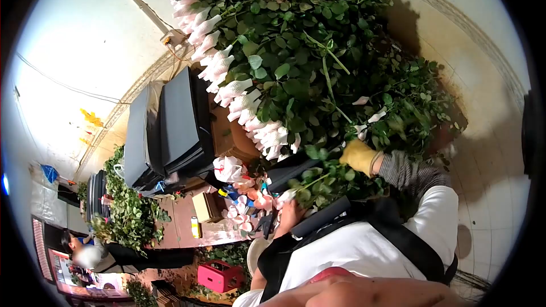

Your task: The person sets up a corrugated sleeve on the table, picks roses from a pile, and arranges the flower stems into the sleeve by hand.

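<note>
A leafy rose (315,182) lies across in front of my body, its pale wrapped head to the left. My bare left hand (291,215) is closed near that head; the fingers are partly hidden. In a yellow work glove, my right hand (359,157) is closed around the leafy stem end, beside the big pile. Its fingertips are hidden by leaves. Beyond both hands rises a tall stack of leafy roses (307,51), their heads in whitish net sleeves (244,105) lined up along the left side. A dark padded roll (321,217) lies against my apron.
Grey-black sheets (181,116) are stacked left of the roses. Pink and white scraps (242,207), a cardboard box (206,207) and a yellow-white item (195,227) lie on the table. A pink stool (220,276) stands below. At far left another person (94,254) stands by more greenery (133,216).
</note>
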A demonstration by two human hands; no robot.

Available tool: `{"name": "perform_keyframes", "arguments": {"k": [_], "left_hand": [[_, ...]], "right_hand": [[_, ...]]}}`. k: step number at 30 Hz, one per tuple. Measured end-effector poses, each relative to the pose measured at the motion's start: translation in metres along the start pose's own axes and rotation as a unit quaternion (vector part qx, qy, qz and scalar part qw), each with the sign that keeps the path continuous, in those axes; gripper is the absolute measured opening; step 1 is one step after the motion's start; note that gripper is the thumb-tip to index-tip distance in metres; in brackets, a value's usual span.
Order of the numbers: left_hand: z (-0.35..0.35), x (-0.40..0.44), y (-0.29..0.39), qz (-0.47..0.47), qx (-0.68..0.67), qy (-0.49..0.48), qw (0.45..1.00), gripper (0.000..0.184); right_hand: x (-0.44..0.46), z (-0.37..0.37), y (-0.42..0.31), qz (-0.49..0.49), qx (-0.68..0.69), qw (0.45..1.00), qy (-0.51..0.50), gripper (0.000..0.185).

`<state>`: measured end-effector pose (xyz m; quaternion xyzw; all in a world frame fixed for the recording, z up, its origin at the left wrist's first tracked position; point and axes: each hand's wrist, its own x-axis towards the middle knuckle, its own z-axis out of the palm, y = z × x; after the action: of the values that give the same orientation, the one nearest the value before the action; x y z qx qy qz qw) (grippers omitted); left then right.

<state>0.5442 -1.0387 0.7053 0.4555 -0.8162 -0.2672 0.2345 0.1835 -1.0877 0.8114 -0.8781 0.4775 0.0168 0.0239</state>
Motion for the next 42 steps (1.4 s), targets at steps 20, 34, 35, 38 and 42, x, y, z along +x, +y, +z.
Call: {"name": "perform_keyframes", "arguments": {"k": [20, 34, 35, 38, 42], "left_hand": [[0.003, 0.015, -0.006, -0.009, 0.185, -0.018, 0.983, 0.062], [0.002, 0.008, -0.008, 0.03, 0.131, -0.028, 0.991, 0.072], [0.001, 0.007, -0.007, 0.011, 0.153, -0.029, 0.988, 0.072], [0.003, 0.006, -0.01, 0.019, 0.133, -0.018, 0.991, 0.077], [0.008, 0.004, -0.018, 0.023, 0.114, 0.0, 0.993, 0.078]], "right_hand": [[-0.022, 0.115, 0.017, 0.145, 0.364, 0.911, -0.129, 0.036], [0.282, -0.332, 0.195, 0.187, -0.225, 0.797, 0.528, 0.032], [0.288, -0.329, 0.196, 0.241, -0.158, 0.877, 0.384, 0.029], [0.262, -0.33, 0.157, 0.165, -0.194, 0.827, 0.501, 0.013], [0.214, -0.298, 0.102, -0.073, -0.153, 0.817, 0.552, 0.011]]}}
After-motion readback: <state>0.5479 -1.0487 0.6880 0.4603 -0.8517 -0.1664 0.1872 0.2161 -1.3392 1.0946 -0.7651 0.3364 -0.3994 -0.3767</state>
